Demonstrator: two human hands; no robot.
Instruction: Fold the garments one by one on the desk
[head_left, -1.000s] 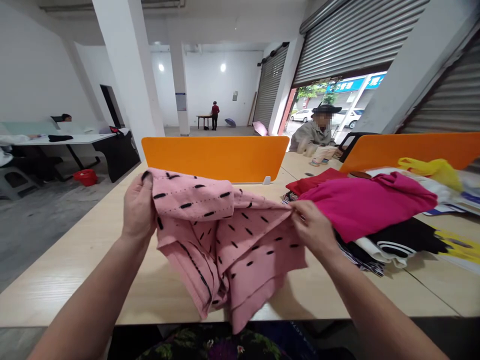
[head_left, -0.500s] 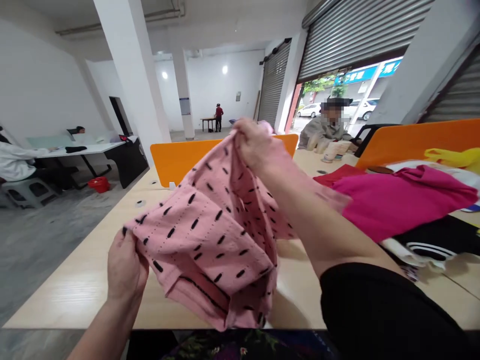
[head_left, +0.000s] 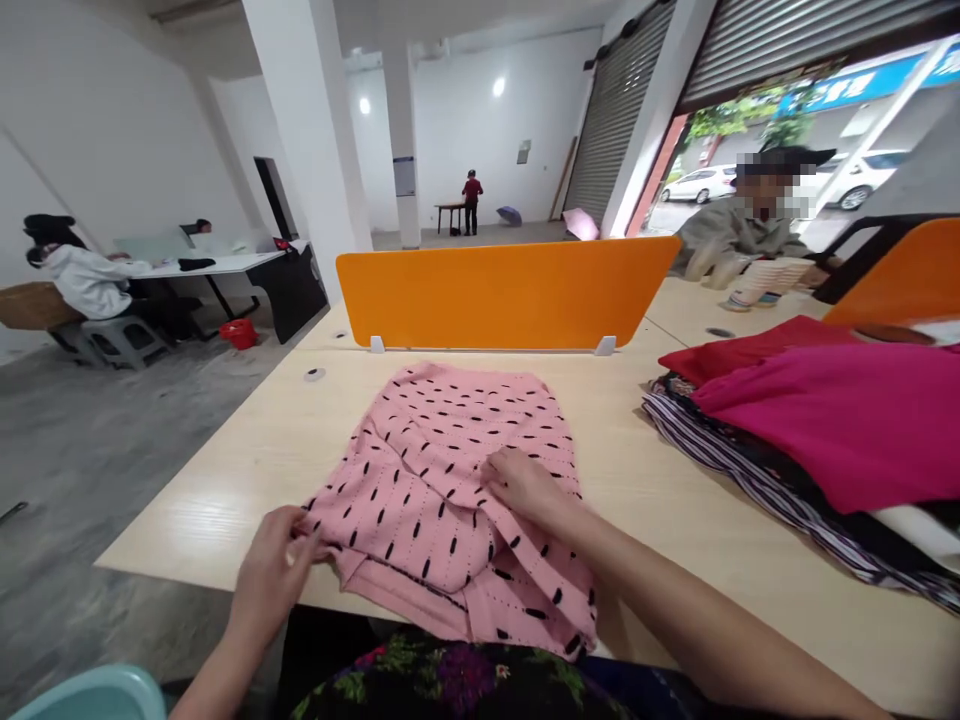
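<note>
Item inspected: a pink knitted fabric garment with black dash-shaped marks [head_left: 450, 450], lying on the pale wood-grain counter [head_left: 247, 470], its 6 o'clock end at the near edge. Clock positions are read from the garment's middle, 12 being away from the person.

Left grip [head_left: 274, 560], at 8 o'clock: thumb and fingers pinching the garment's corner. Right grip [head_left: 525, 485], just toward 3 o'clock of the middle: fingers down on the cloth; whether any fabric is pinched cannot be told.

Handling, as judged: keep the 8 o'clock corner anchored — lightly, since knit may stretch — and stroke the right grip outward toward 4 and 5, where folds bunch most. The diagonal crease running from 10 toward 4 should be eased before edges are squared.

Orientation: the long axis appears to run 12 to 6. The narrower, straighter end points to 12; the wider, uneven end to 6.

Surroundings: an upright orange divider panel [head_left: 510, 297] at 12; near 3, a pile including bright magenta fabric [head_left: 840, 425] and dark-and-white striped cloth [head_left: 716, 455].
</note>
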